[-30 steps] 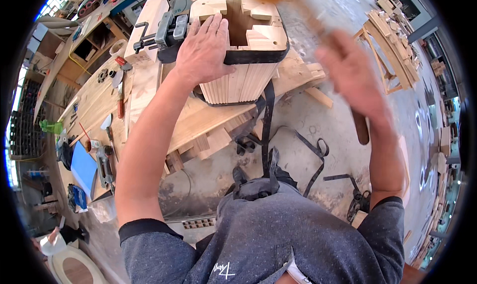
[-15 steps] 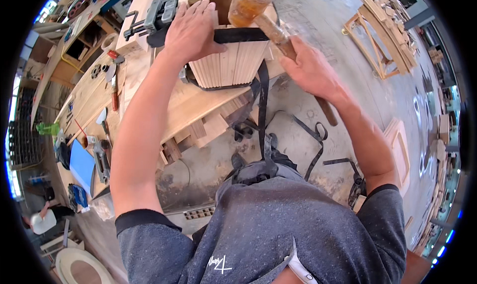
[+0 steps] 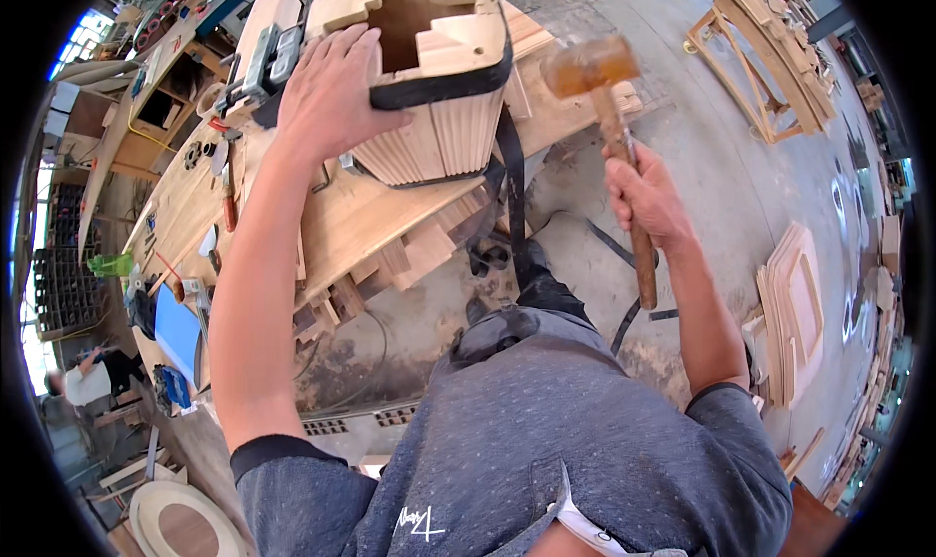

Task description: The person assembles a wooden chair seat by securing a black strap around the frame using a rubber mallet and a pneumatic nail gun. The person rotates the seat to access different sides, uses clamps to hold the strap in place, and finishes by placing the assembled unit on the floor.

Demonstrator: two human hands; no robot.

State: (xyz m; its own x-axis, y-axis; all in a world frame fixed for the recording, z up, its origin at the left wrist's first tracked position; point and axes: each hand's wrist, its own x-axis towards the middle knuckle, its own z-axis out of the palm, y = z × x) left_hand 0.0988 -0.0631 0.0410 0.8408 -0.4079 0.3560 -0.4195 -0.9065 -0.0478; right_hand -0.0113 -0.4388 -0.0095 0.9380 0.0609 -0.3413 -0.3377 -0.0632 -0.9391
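Note:
My right hand (image 3: 645, 196) grips the wooden handle of a mallet (image 3: 590, 66) with an amber, translucent head. The mallet is held up to the right of a fluted wooden box-like piece (image 3: 434, 139), apart from it. My left hand (image 3: 331, 84) lies open on the left part of that piece's top, fingers spread along the rim beside a cross-shaped opening. A black strap (image 3: 444, 87) runs around the piece just under its top, and its loose length hangs down past the bench edge. Metal clamps (image 3: 276, 61) sit just left of my left hand.
The piece stands on a wooden workbench (image 3: 361, 220) with offcuts under its edge. Putty knives, a blue sheet (image 3: 177, 331) and other tools lie to the left. A wooden rack (image 3: 756, 64) and stacked panels (image 3: 792, 313) stand at right. Another person (image 3: 88, 381) is at far left.
The mallet has moved from above the piece to the right, away from it. My left hand has stayed on the top, and more of the piece's top is visible.

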